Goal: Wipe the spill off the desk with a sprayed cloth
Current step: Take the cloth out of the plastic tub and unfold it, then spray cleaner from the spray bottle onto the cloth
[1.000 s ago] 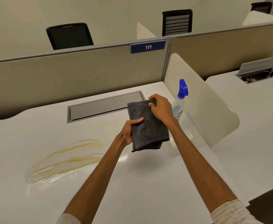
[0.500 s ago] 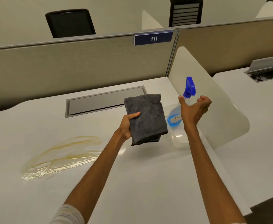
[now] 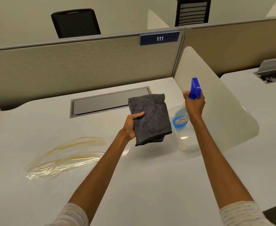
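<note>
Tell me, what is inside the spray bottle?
The spray bottle is clear and holds blue liquid low in its body. The right hand grips the neck, so the part under the blue trigger head is covered.

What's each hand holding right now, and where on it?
Left hand grips the folded grey cloth by its left edge, thumb on top. Right hand is closed around the spray bottle neck, just under the blue trigger head.
</note>
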Motion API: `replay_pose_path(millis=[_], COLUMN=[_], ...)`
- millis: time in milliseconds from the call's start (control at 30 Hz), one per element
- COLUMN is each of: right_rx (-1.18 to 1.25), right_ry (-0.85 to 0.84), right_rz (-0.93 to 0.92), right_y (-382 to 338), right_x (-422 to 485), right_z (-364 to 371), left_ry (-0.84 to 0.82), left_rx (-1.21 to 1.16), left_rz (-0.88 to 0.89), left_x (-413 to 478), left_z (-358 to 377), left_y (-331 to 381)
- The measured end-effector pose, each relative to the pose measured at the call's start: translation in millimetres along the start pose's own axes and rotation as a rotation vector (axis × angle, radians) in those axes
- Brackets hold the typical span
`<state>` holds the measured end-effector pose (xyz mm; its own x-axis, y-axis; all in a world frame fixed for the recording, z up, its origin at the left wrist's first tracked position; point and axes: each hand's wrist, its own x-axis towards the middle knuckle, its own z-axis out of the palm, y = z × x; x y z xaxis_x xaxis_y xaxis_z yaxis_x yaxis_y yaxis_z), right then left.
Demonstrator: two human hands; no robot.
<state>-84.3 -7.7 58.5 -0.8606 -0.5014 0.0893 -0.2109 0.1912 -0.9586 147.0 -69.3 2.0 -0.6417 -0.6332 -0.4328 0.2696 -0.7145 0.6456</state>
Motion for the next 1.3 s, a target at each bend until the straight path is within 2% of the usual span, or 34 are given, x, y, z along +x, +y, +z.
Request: replay_pose_path(millis=[133,400,533,667,767,867,1067,1300], right_rx=[0.021,0.039,0.069,0.148,0.335,0.329,0.108,0.016], right_ry=[-0.024,-0.034,-0.038,-0.093,-0.235,-0.272,-0.285,-0.295], right_rz=[-0.07,-0.414,-0.524,-0.447,-0.219,-0.021,-0.116,-0.138], right_y=[-8.0,-81.0,-112.3,-106.6,-82.2,-53.6,-35.8,-21.0], right_x=[-9.7,-34.9,-66.2,-112.1,-148.8,-170.4,-190.8,-187.9], right_z=[-5.3,-25.2,-30.0,-24.9,-13.1,0.0,22.8,33.1], left_ry=[0.013,0.024,0.051,0.071,0.09,0.099,0.16,0.179], left_rx=[0.013,-0.002,-0.008,-0.027,-0.004,0.025,0.031,0.029], left_rz=[-0.012,0.003,0.035,0.046,0.051,0.05,0.064,0.072], left_x=[-0.3,-0.4,-3.8,-6.1,-7.3,-11.4,-15.8,-22.1], left_z=[-1.4,-9.6,-16.7,-23.8,-28.2,-30.8,-37.4,-37.7], left_y=[-4.0,-1.5,4.6,11.3,14.5,16.7,18.7,22.2])
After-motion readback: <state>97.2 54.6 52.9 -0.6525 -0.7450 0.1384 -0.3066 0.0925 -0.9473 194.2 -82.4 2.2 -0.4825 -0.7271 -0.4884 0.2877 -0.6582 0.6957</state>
